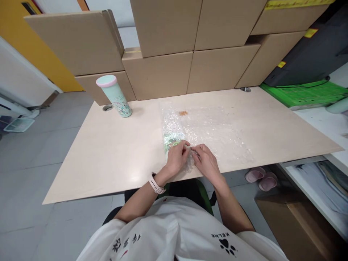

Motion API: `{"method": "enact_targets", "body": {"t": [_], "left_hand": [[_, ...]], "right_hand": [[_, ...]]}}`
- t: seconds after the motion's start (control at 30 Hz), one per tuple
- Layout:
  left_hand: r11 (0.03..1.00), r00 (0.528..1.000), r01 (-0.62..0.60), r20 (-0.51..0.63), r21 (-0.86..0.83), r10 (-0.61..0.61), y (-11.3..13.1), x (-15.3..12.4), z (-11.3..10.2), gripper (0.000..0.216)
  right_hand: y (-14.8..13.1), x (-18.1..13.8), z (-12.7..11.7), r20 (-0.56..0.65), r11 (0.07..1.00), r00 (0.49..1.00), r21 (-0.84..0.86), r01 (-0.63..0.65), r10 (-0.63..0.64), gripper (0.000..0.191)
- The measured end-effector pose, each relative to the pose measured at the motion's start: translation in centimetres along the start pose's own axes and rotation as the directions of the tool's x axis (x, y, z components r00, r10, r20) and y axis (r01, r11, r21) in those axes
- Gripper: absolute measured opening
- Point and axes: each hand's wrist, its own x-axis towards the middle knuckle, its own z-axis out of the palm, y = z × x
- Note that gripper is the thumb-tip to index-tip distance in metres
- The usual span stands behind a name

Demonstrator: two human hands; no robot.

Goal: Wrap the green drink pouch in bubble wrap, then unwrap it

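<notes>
A clear sheet of bubble wrap (209, 127) lies spread on the pale wooden table (108, 156). My left hand (177, 157) and my right hand (206, 160) meet at the sheet's near edge, fingers curled and pinching the wrap. Under the wrap by my left hand sits a green and white object (171, 139), partly covered and hard to make out. A small orange-brown patch (183, 113) shows near the sheet's far edge. A pale watch is on my left wrist.
A mint-green tumbler with a pink lid (114, 96) stands at the back left beside a cable hole (107, 107). Cardboard boxes (168, 72) line the back edge. A green mat (304, 94) lies at right. Pink slippers (259, 177) and a box sit on the floor.
</notes>
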Motion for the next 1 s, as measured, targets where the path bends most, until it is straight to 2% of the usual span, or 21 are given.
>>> {"method": "enact_targets", "body": {"t": [0.07,0.17,0.23,0.3,0.37,0.43,0.5,0.53,0.6,0.63,0.67,0.7,0.77,0.83,0.87,0.93,1.0], "left_hand": [[0.994,0.994,-0.060,0.100,0.089,0.051,0.1,-0.3,-0.3,0.024],[0.973,0.979,-0.120,0.184,0.196,0.084,0.3,-0.6,-0.5,0.026],[0.952,0.969,-0.158,0.224,0.262,0.099,0.3,-0.8,-0.3,0.024],[0.930,0.961,-0.198,0.250,0.310,0.121,0.2,-0.9,0.0,0.022],[0.919,0.953,-0.239,0.257,0.315,0.160,-0.1,-1.2,0.2,0.020],[0.928,0.941,-0.283,0.259,0.242,0.219,-0.4,-1.9,0.1,0.019],[0.948,0.948,-0.289,0.176,0.134,0.265,-0.9,-2.9,-0.4,0.023],[0.959,0.963,-0.266,0.077,0.095,0.260,-1.2,-3.4,-0.8,0.025],[0.985,0.967,-0.151,-0.193,0.085,0.165,-1.9,-4.4,-1.8,0.032],[0.996,0.960,-0.073,-0.266,0.051,0.084,-2.2,-4.7,-2.4,0.040],[1.000,0.959,0.009,-0.283,-0.020,-0.014,-2.5,-4.8,-3.0,0.050],[0.989,0.960,0.090,-0.253,-0.120,-0.118,-2.8,-4.9,-3.5,0.059],[0.900,0.948,0.243,-0.106,-0.362,-0.299,-2.9,-4.9,-4.4,0.076],[0.752,0.918,0.341,0.028,-0.564,-0.395,-2.4,-5.0,-4.9,0.087],[0.689,0.905,0.358,0.055,-0.630,-0.421,-2.0,-5.1,-5.0,0.090],[0.646,0.895,0.339,0.021,-0.684,-0.446,-0.9,-5.7,-4.8,0.091],[0.711,0.905,0.268,-0.082,-0.650,-0.417,0.1,-6.4,-4.3,0.088]], "right_hand": [[0.3,-0.1,-0.6,-0.027,0.997,0.999,-0.061,-0.041,0.039,0.028],[0.9,0.5,-1.6,-0.136,0.992,0.988,-0.090,-0.086,0.073,0.028],[0.8,1.1,-1.7,-0.163,0.999,0.986,0.012,-0.042,0.044,0.027],[0.4,1.7,-1.3,-0.117,0.987,0.993,0.154,0.043,-0.025,0.026],[0.1,2.3,-0.6,-0.041,0.965,0.995,0.242,0.099,-0.092,0.027],[-0.1,2.7,0.2,0.014,0.963,0.994,0.249,0.100,-0.107,0.027],[0.0,2.9,0.9,0.036,0.972,0.994,0.216,0.091,-0.101,0.027],[0.0,2.9,1.1,0.039,0.976,0.994,0.194,0.096,-0.105,0.029],[0.1,2.7,1.4,0.035,0.985,0.992,0.127,0.119,-0.124,0.033],[0.1,2.5,1.5,0.029,0.988,0.991,0.085,0.126,-0.129,0.035],[-0.1,2.4,1.6,0.022,0.991,0.991,0.045,0.130,-0.131,0.037],[-0.2,2.3,1.7,0.017,0.991,0.991,0.011,0.130,-0.130,0.038],[-0.7,2.0,1.9,0.015,0.991,0.991,-0.030,0.131,-0.131,0.039],[-1.3,1.8,2.1,0.030,0.990,0.990,-0.039,0.136,-0.134,0.040],[-1.7,1.6,2.3,0.040,0.990,0.990,-0.035,0.137,-0.136,0.040],[-2.5,1.3,2.5,0.058,0.990,0.989,-0.013,0.141,-0.140,0.040],[-3.2,1.0,2.5,0.069,0.990,0.987,0.027,0.141,-0.143,0.040]]}}
